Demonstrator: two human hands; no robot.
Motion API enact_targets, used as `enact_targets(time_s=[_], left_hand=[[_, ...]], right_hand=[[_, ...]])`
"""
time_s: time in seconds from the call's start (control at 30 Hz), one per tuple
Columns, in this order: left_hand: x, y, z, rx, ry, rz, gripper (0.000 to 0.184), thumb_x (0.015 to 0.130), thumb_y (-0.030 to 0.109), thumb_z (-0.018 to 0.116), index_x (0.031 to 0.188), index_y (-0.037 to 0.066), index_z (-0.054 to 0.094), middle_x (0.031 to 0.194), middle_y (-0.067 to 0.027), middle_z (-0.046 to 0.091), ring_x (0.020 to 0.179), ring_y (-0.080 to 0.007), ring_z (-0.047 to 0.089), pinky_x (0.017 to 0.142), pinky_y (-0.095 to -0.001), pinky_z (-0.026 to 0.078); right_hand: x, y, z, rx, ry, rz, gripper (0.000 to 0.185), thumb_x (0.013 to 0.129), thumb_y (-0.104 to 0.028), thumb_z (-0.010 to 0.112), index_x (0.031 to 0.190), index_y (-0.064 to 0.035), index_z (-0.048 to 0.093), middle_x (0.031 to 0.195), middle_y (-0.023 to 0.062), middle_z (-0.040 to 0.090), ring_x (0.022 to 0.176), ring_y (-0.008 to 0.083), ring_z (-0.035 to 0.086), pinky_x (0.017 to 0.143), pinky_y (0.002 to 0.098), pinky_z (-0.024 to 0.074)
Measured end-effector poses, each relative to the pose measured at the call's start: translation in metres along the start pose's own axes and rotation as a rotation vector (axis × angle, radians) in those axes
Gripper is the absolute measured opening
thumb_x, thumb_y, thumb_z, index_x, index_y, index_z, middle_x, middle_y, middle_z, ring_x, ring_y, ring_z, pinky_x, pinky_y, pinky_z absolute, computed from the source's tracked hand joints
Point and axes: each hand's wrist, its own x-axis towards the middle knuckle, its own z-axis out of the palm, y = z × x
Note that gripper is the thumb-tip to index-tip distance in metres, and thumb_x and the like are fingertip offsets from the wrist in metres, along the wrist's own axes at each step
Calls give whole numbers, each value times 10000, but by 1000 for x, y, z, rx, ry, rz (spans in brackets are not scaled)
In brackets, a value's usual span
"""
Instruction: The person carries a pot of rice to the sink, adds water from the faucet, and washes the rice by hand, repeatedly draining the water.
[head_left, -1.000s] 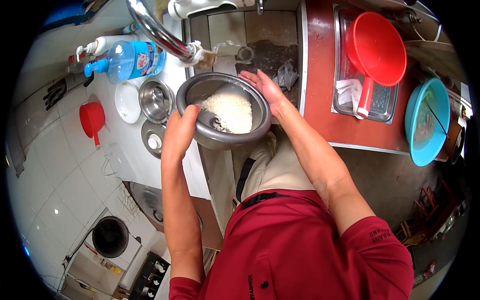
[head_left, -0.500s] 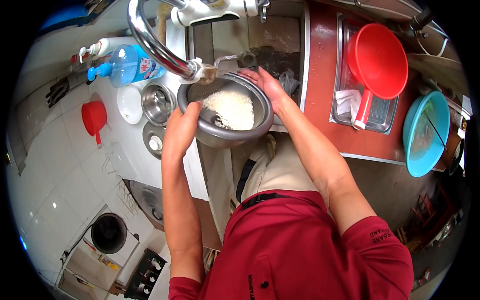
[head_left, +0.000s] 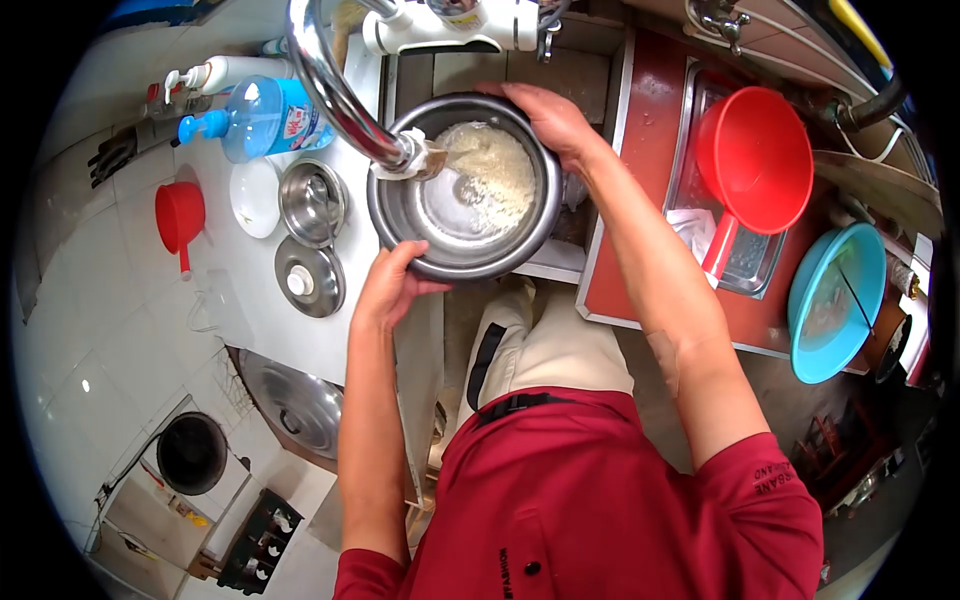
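Metal bowl [head_left: 490, 264] contains rice [head_left: 503, 180] and water [head_left: 446, 211]; left hand [head_left: 388, 287] and right hand [head_left: 554, 122] hold it.

The faucet [head_left: 345, 105] hides part of the bowl [head_left: 548, 190] behind it.

One held bowl [head_left: 470, 268], one turquoise basin [head_left: 806, 290], red dippers [head_left: 755, 150] [head_left: 180, 213] (just two)
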Motion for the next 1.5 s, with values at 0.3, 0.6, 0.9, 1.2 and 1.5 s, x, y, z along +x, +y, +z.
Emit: enact_targets(time_s=[0.3, 0.6, 0.9, 1.2, 1.5], left_hand=[[22, -38, 6, -435, -247, 11, 236, 841, 59, 555, 1029, -85, 557, 990, -210, 637, 882, -332, 660, 800, -486, 559], [48, -11, -8, -313, -281, -99, 219, 837, 29, 528, 999, -117, 540, 995, -245, 624, 886, -358, 657, 770, -472, 580], [52, -23, 1, -432, -193, 10, 161, 802, -24, 533, 953, -78, 549, 957, -195, 605, 839, -342, 646, 740, -487, 559], [53, -38, 32, -500, -227, -25, 77, 804, -18, 537, 869, -57, 552, 866, -153, 605, 754, -284, 641, 696, -464, 565], [56, -18, 26, -396, -259, -17, 159, 788, -14, 543, 945, -34, 553, 853, -122, 615, 740, -260, 643, 669, -442, 559]], right_hand=[[-26, -39, 5, -410, -154, -192, 357, 954, -190, 505, 1275, -39, 543, 1181, 70, 607, 1068, 124, 550, 935, 264, 439], [-6, -36, 3, -360, 7, -120, 357, 943, -206, 523, 1246, -23, 566, 1125, 74, 637, 993, 117, 576, 890, 253, 453], [-59, -20, 61, -895, 687, -484, 263, 893, -144, 524, 1104, -24, 622, 1076, 175, 617, 1003, 301, 614, 872, 344, 477], [2, 94, 29, -688, 814, -56, 395, 839, -262, 561, 1048, 72, 560, 1029, 262, 594, 993, 375, 572, 888, 438, 439], [9, 103, 80, -1229, 183, -151, 266, 786, -216, 588, 986, -40, 605, 1012, 187, 600, 989, 394, 573, 854, 452, 464]])
